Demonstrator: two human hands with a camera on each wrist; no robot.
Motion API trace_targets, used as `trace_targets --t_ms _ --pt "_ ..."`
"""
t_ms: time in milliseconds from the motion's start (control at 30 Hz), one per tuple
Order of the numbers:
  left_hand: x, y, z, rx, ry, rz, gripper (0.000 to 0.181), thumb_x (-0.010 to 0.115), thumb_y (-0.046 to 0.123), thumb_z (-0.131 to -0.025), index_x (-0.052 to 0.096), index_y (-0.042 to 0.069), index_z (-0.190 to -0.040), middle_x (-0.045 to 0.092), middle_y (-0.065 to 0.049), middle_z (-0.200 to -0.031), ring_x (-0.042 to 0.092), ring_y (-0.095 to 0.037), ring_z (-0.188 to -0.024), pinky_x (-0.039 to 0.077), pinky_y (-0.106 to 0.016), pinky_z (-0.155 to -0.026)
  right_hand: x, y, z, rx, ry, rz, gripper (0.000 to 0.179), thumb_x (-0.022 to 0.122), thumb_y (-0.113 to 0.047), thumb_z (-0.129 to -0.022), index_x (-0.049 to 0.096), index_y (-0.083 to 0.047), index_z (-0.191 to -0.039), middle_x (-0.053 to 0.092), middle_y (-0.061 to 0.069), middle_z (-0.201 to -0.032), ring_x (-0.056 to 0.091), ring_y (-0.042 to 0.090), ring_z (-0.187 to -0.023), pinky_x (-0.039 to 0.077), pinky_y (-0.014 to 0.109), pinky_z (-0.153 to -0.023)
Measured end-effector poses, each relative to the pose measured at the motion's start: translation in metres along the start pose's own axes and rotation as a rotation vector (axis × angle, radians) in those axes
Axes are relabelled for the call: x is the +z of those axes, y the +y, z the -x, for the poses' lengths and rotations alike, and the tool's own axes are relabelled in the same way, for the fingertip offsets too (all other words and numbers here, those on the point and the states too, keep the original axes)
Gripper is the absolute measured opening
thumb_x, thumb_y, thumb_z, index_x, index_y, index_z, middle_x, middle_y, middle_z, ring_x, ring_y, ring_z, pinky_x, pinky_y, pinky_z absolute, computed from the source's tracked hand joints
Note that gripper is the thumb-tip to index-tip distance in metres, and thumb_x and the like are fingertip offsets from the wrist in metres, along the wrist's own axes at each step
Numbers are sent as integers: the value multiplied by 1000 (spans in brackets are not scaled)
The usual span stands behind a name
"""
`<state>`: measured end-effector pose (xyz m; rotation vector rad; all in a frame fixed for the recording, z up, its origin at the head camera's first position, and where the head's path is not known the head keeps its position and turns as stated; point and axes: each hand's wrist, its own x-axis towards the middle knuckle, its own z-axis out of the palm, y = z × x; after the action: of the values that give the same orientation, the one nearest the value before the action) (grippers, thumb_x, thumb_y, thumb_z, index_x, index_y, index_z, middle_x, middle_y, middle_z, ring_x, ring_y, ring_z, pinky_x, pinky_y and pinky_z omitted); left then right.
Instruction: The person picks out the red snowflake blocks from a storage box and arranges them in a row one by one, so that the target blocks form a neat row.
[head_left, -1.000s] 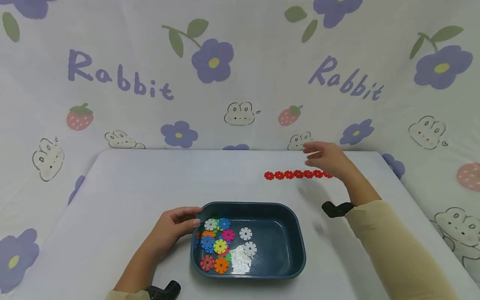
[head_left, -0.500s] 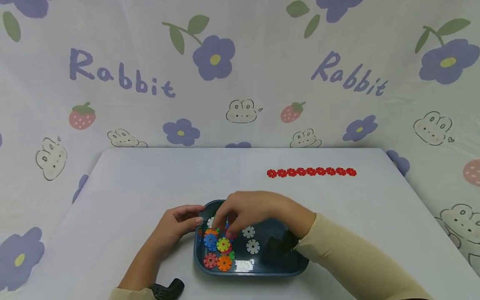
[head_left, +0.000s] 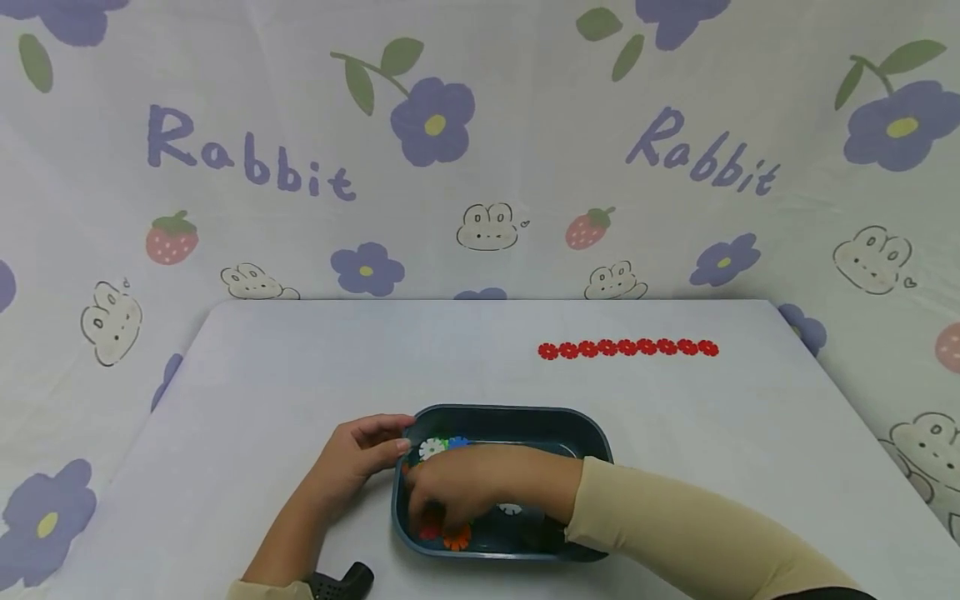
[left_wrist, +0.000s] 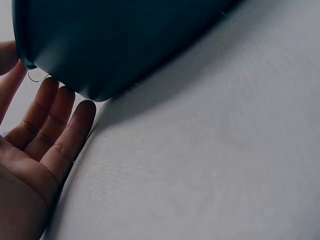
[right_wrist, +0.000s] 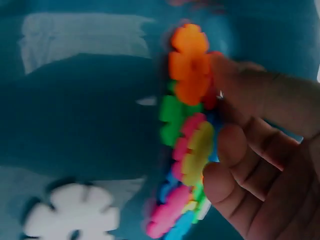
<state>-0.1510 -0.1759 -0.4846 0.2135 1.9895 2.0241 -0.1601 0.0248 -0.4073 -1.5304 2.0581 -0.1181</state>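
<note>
A dark teal tray [head_left: 502, 412] stands on the table with colourful flower-shaped plastic pieces inside. Against its left corner rests my left hand [head_left: 358, 457]; in the left wrist view its fingers [left_wrist: 67, 135] are loosely extended, with tips at the outer wall. My right hand [head_left: 461, 487] reaches down into the tray's left part, fingers bent. In the right wrist view its thumb [right_wrist: 255, 92] is beside an orange piece [right_wrist: 190, 65] and a partly hidden red piece [right_wrist: 211, 97]. Blur and overlap hide whether they are pinched. A yellow piece [right_wrist: 198, 152] and others lie close by.
Several red flower pieces [head_left: 627, 347] form a row at the table's back right. White [head_left: 432, 449] and blue [head_left: 457, 442] pieces lie in the tray's back left; another white piece [head_left: 510, 508] sits near its middle, under the right forearm. A printed curtain [head_left: 480, 125] hangs behind the table.
My right hand has come from the red row down into the tray, then shifted towards its front left. The left hand stays at the tray's corner.
</note>
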Motion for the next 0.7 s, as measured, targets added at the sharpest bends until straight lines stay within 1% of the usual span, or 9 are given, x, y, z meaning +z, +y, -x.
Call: trace_targets --t_ms 133,233,367,433,533,600,700 --pt "0 0 -2 -8 9 -3 40 72 17 -90 64 2 -126 67 -16 -115 66 -16 -99 58 -30 -83 4 1 -2 52 33 -56 18 79 -13 -83 76 -20 -99 62 -11 -89 54 1 -79 45 9 -69" --pt "1 1 -5 2 4 -7 41 72 17 -89 63 2 -127 66 -19 -118 66 -16 -100 58 -31 -84 6 4 -4 102 46 -120 14 79 -13 -82 73 -18 -94 63 -13 -80 56 1 -72 47 10 -67" --pt "1 3 -4 17 -4 -10 43 72 16 -89 62 1 -128 65 -22 -118 66 -15 -99 58 -30 -83 7 7 -6 136 58 -155 17 82 -16 -79 68 -19 -87 61 -12 -75 55 3 -69 48 12 -63" --pt "1 3 -3 20 -6 -5 43 71 16 -89 62 0 -128 65 -23 -118 66 -15 -99 58 -30 -83 6 8 -5 139 61 -178 19 83 -17 -79 64 -20 -83 59 -11 -74 54 4 -68 47 14 -62" --pt "1 3 0 26 -11 -6 42 71 14 -90 61 -1 -128 64 -25 -118 66 -15 -98 57 -30 -83 5 8 -3 118 66 -235 21 81 -17 -81 60 -20 -80 58 -10 -73 53 3 -67 46 16 -61" --pt "0 3 1 25 -7 -19 42 71 14 -90 61 -1 -127 64 -25 -118 66 -15 -98 57 -29 -83 2 8 0 97 77 -269 19 79 -16 -83 60 -21 -82 59 -10 -74 52 3 -68 47 16 -62" --pt "0 2 1 44 -2 -55 39 70 14 -90 62 0 -126 65 -21 -118 66 -16 -100 57 -29 -84 -5 10 7 71 122 -308 16 77 -14 -85 63 -21 -91 61 -11 -80 54 2 -70 50 15 -65"
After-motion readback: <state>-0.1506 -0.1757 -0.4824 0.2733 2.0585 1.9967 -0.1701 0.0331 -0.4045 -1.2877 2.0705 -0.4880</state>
